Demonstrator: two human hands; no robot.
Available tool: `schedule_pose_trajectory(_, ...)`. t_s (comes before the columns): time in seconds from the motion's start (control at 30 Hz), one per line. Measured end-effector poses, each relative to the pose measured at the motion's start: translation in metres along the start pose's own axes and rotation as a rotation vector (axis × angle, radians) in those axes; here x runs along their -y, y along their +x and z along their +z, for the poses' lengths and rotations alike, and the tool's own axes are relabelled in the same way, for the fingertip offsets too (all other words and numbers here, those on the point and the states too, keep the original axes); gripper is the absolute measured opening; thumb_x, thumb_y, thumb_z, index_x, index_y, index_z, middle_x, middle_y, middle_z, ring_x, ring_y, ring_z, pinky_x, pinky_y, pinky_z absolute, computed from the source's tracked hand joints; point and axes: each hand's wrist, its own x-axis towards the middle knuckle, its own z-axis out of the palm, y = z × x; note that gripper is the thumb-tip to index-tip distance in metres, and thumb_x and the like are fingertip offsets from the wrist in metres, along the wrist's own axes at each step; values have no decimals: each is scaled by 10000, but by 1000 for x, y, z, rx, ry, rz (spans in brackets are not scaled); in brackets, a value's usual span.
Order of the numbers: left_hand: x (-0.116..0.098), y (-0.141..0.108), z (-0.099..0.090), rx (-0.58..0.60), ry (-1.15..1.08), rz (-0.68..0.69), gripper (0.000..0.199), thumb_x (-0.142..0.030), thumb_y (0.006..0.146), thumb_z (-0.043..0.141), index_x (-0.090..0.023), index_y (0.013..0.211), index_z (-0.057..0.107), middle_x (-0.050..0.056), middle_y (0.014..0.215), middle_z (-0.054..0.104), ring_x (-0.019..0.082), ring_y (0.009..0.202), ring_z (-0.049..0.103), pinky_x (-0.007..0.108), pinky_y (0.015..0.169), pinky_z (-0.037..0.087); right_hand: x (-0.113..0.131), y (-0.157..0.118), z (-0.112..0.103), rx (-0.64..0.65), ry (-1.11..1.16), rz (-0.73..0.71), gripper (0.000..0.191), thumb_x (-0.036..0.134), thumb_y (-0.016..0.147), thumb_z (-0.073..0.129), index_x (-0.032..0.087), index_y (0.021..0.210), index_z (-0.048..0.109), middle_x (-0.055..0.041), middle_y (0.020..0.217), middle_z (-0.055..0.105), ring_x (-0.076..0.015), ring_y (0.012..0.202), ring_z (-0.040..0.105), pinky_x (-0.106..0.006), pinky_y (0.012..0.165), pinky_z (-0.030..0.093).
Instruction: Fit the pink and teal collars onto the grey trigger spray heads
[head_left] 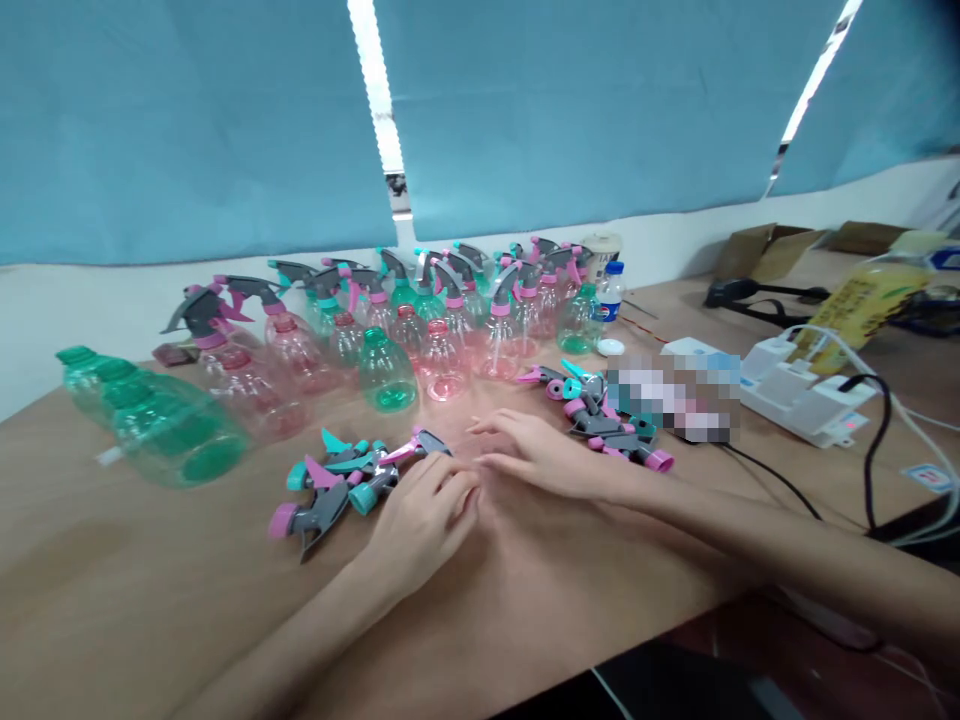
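My left hand (426, 505) is curled low over the table, its fingertips turned under and hidden. Directly behind its knuckles pokes out a grey spray head with a pink trigger (429, 441); whether the hand grips it I cannot tell. Facing it, my right hand (534, 455) has its fingers stretched to the left, with nothing seen in them. A loose pile of trigger spray heads (330, 490), grey with pink or teal parts, lies left of my left hand. Another spray head pile (600, 415) sits just beyond my right wrist. An uncapped green bottle (386, 370) stands behind both hands.
Pink bottles (499, 345), several with spray heads on, crowd the back. Green bottles without heads (176, 425) stand at the left. Rightward are a white cap (610, 347), a Pepsi bottle (613, 292), a white power strip (802, 390) with cables, and a yellow drink bottle (862, 300).
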Motion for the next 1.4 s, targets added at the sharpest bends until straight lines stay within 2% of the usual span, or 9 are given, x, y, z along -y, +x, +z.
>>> schedule_pose_trajectory(0.07, -3, 28, 22, 61, -86, -139, 150, -130, 878, 487, -181, 983, 582, 51, 956, 616, 209, 906, 571, 352, 790, 487, -10, -17, -25, -60, -4, 81, 248, 296, 881, 542, 200, 1099, 611, -74, 1113, 655, -220, 1052, 603, -399, 929, 465)
schedule_pose_trajectory(0.23, -6, 103, 75, 34, -115, -198, 223, -174, 882, 512, -155, 1103, 528, 88, 1125, 589, 212, 1063, 544, 349, 891, 468, -32, -53, -78, -205, -11, 267, 190, 347, 860, 557, 214, 927, 676, -35, 938, 701, -183, 817, 657, -320, 752, 517)
schedule_pose_trajectory(0.3, -7, 126, 89, 27, -114, -187, 299, -239, 887, 534, -158, 1171, 494, 98, 1200, 564, 228, 1141, 495, 374, 946, 430, -38, -64, -90, -256, -10, 315, 217, 383, 844, 567, 216, 928, 677, -36, 927, 702, -183, 783, 651, -311, 701, 520)
schedule_pose_trajectory(0.43, -9, 151, 103, 67, -100, -149, 308, -280, 887, 552, -175, 1172, 498, 78, 1164, 610, 233, 1083, 520, 392, 913, 421, -43, -75, -94, -278, -44, 346, 208, 381, 839, 569, 213, 915, 664, -38, 903, 701, -178, 743, 640, -306, 656, 509)
schedule_pose_trajectory(0.63, -7, 155, 100, 104, -35, -129, 131, -234, 904, 505, -193, 1020, 549, 45, 1052, 663, 234, 1027, 533, 406, 885, 386, -49, -62, -78, -298, -46, 301, 174, 308, 831, 593, 216, 972, 637, -38, 950, 694, -191, 831, 644, -309, 673, 509)
schedule_pose_trajectory(0.8, -1, 152, 93, 177, 27, -51, 238, -160, 892, 461, -185, 1111, 550, 72, 1131, 639, 238, 1071, 512, 400, 890, 373, -60, -44, -74, -361, -65, 302, 222, 225, 817, 592, 194, 1036, 613, -60, 996, 675, -184, 797, 640, -330, 697, 511)
schedule_pose_trajectory(1.03, 17, 155, 83, 301, 89, 121, 311, -110, 807, 497, -233, 1074, 599, 32, 1104, 651, 234, 1044, 526, 417, 899, 358, -72, -35, -62, -360, -14, 359, 191, 190, 804, 590, 180, 994, 594, -59, 981, 674, -177, 820, 655, -331, 741, 515)
schedule_pose_trajectory(1.23, 11, 158, 95, 238, 193, 167, 200, -203, 843, 512, -181, 1010, 620, 87, 1041, 627, 271, 1056, 492, 485, 1005, 261, -78, -33, -57, -377, 3, 408, 191, 145, 799, 556, 167, 988, 566, -68, 976, 663, -179, 864, 646, -357, 807, 497)
schedule_pose_trajectory(1.4, 7, 160, 104, 174, 246, 163, 224, -137, 850, 489, -135, 1052, 587, 116, 1060, 599, 275, 1064, 479, 484, 1013, 273, -83, -35, -60, -374, 43, 425, 256, 103, 766, 561, 164, 1015, 557, -68, 997, 665, -172, 896, 646, -344, 823, 494)
